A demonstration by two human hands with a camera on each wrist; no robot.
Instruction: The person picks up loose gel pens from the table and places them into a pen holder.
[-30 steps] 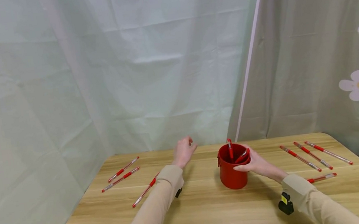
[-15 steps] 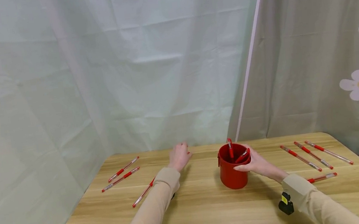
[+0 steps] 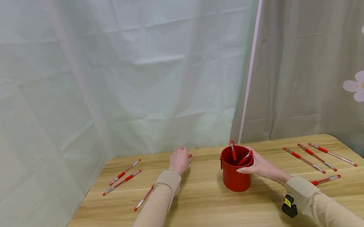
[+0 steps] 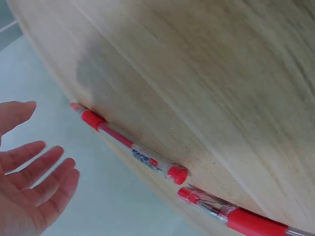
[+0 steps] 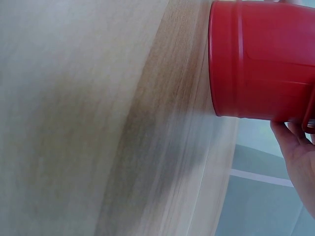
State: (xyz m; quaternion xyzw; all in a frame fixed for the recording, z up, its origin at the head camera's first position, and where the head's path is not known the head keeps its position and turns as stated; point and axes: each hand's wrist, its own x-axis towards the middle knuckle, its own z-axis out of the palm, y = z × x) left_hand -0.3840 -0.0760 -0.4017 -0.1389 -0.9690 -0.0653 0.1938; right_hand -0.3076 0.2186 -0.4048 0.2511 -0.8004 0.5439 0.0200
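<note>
My left hand (image 3: 179, 161) is above the table's far side, palm down, partly covering a red pen (image 3: 190, 155). In the left wrist view the fingers of that hand (image 4: 39, 177) are spread and slightly bent, holding nothing. A clear-barrelled pen with red ends (image 4: 133, 147) lies near them, and a second red pen (image 4: 241, 216) lies almost end to end with it. My right hand (image 3: 261, 166) grips the side of a red metal bucket (image 3: 237, 180), thumb across its front near the rim. Two red pens (image 3: 233, 152) lean inside the bucket. Its outer wall (image 5: 261, 59) fills the right wrist view's upper right.
Two pens (image 3: 122, 182) lie at the table's left, with another pen (image 3: 144, 198) partly behind my left forearm. Several pens (image 3: 313, 158) lie at the right, one of them (image 3: 328, 179) partly behind my right wrist. A curtain (image 3: 170, 73) hangs behind the wooden table (image 3: 215, 215).
My left hand has moved left and lowered toward the table, uncovering the red end of a pen at its right. The right hand and bucket have stayed in place.
</note>
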